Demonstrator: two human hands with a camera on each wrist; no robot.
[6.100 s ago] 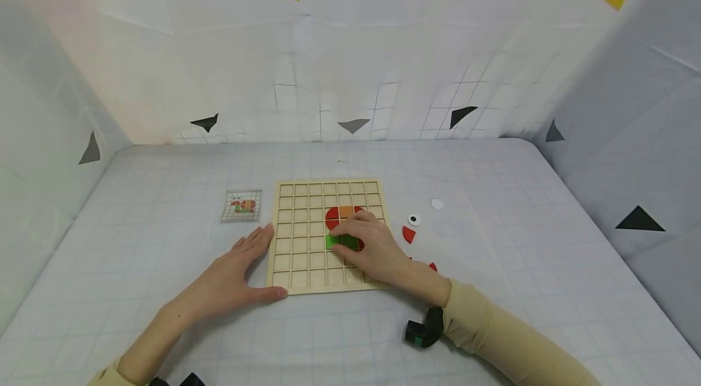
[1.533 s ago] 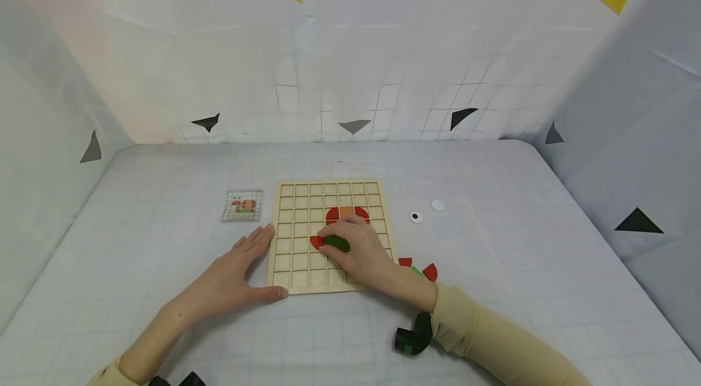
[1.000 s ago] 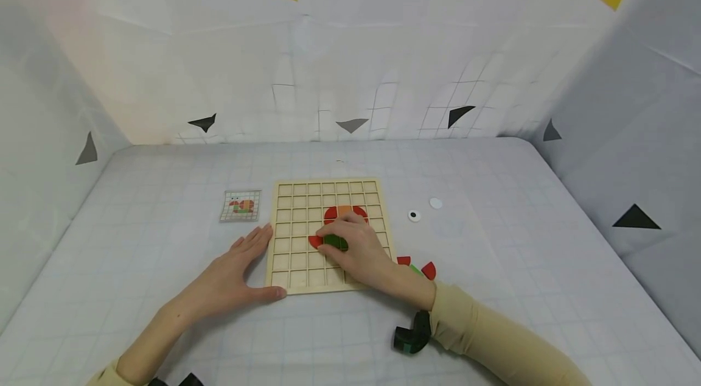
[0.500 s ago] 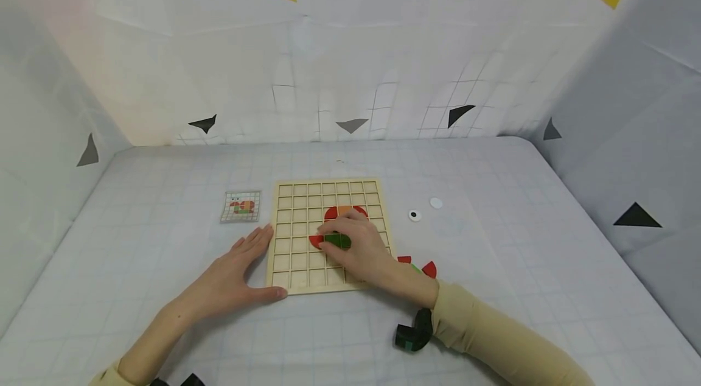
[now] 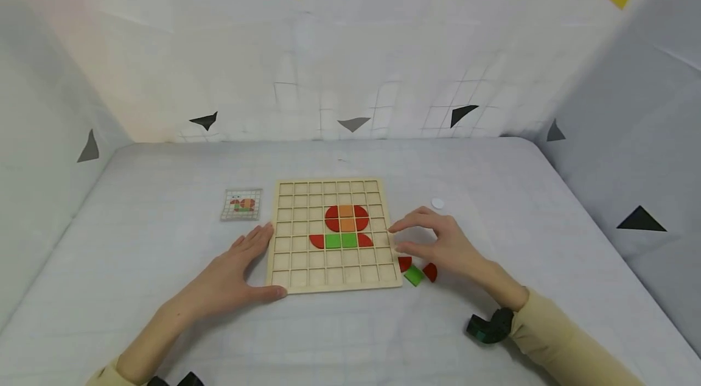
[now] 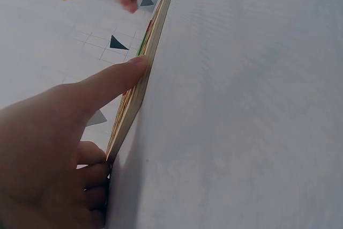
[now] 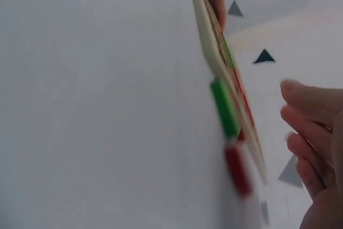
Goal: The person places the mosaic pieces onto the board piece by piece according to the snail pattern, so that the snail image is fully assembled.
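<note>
A pale wooden grid board (image 5: 290, 261) lies flat on the table. In its cells sit two orange squares (image 5: 347, 224) flanked by red quarter-circles (image 5: 331, 218). Below them, two green squares (image 5: 333, 241) form a row with a red quarter-circle at either end. My left hand (image 5: 230, 276) rests at the board's left side, fingertips on the edge and thumb at the near-left corner. Just right of the board hovers my right hand (image 5: 446, 243), thumb and fingers apart with nothing between them. In the right wrist view its fingers (image 7: 308, 124) are loosely bent.
Close to the board's near-right corner lie a loose green square (image 5: 414, 276) and two red quarter-circles (image 5: 430, 272). A white disc (image 5: 437, 203) is beyond the right hand. A small pattern card (image 5: 241, 204) lies left of the board. White sheets enclose the table.
My right hand has left the green pieces and moved right, off the board. A red quarter-circle now shows at the row's left end. The black-dotted white disc is hidden now. The left hand stays put.
</note>
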